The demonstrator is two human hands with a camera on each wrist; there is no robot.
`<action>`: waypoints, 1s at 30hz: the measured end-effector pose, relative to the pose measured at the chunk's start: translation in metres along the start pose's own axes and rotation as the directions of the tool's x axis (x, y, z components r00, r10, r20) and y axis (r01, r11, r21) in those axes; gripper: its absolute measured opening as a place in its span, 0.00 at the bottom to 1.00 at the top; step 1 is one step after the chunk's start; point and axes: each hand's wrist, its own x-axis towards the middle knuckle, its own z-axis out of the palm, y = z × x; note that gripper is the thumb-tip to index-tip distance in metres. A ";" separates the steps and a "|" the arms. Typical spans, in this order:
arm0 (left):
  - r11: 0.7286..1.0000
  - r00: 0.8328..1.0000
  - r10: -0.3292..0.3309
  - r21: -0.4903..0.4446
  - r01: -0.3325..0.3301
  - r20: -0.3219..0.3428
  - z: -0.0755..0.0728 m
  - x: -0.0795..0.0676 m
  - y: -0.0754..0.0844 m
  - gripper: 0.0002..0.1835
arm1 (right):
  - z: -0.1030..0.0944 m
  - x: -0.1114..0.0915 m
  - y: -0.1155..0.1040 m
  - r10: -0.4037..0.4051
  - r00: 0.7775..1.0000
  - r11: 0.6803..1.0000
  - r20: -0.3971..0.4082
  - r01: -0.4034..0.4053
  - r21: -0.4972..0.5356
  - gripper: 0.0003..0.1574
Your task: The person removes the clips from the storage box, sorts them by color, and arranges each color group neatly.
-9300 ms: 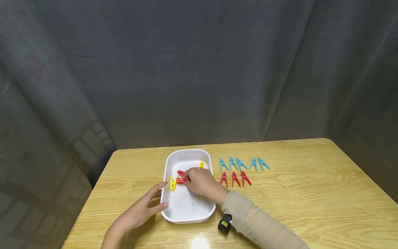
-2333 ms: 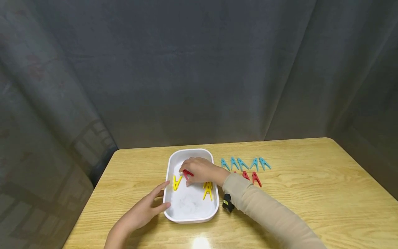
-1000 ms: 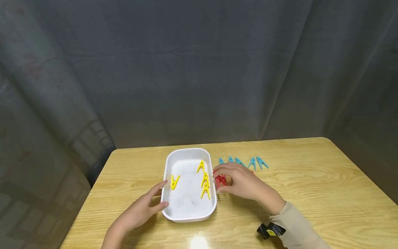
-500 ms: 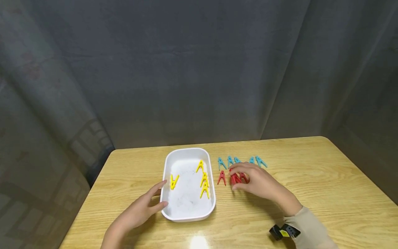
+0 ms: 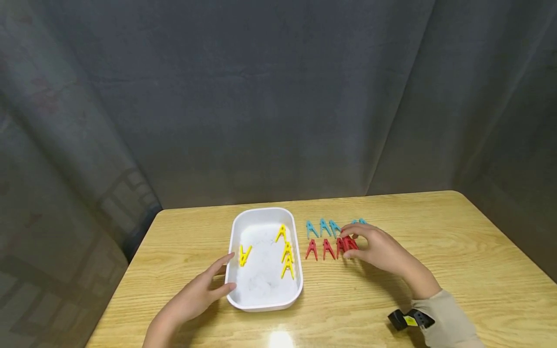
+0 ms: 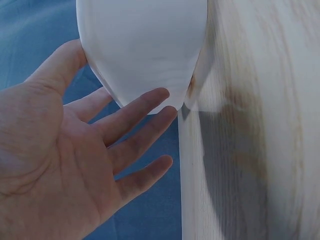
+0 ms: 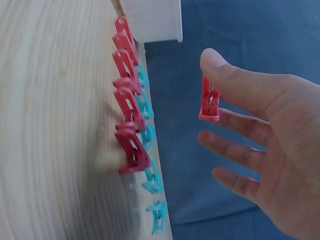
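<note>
My right hand (image 5: 377, 245) pinches a red clothespin (image 7: 209, 102) between thumb and forefinger, over the right end of a row of red clothespins (image 5: 328, 248) on the table. The other fingers of that hand are slightly bent and hold nothing. Behind this row stand several blue clothespins (image 5: 324, 227), the rightmost ones partly hidden by the hand. A white tray (image 5: 263, 306) holds yellow clothespins: a column along its right side (image 5: 286, 252) and a single one (image 5: 244, 255) at the left. At the tray's left wall rests my left hand (image 5: 197, 292), its fingers spread and relaxed.
The wooden table (image 5: 457, 261) extends far to the right of the clothespins. A dark grey curtain (image 5: 270, 106) hangs behind its back edge. A black wrist camera (image 5: 409, 319) is strapped by the right sleeve (image 5: 446, 316).
My right hand has taken the last red clothespin out of the tray and moved rightward along the red row, still pinching it. The left hand has stayed at the tray.
</note>
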 end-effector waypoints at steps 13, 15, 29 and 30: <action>0.999 1.000 0.030 -0.014 -0.030 0.004 0.001 0.000 -0.002 0.36 | -0.013 -0.005 0.014 0.085 0.996 0.995 0.014 -0.085 0.049 0.22; 1.000 1.000 0.024 -0.015 -0.024 0.006 0.000 0.000 -0.002 0.36 | -0.014 -0.006 0.016 0.085 0.996 0.995 0.016 -0.085 0.060 0.21; 0.999 0.999 0.031 -0.021 -0.031 0.011 0.000 0.002 0.000 0.36 | -0.011 -0.008 0.042 0.135 0.987 0.989 0.086 -0.139 0.051 0.22; 0.999 0.999 0.030 -0.020 -0.030 0.013 -0.001 0.002 0.000 0.37 | -0.010 -0.008 0.043 0.133 0.987 0.989 0.089 -0.137 0.047 0.23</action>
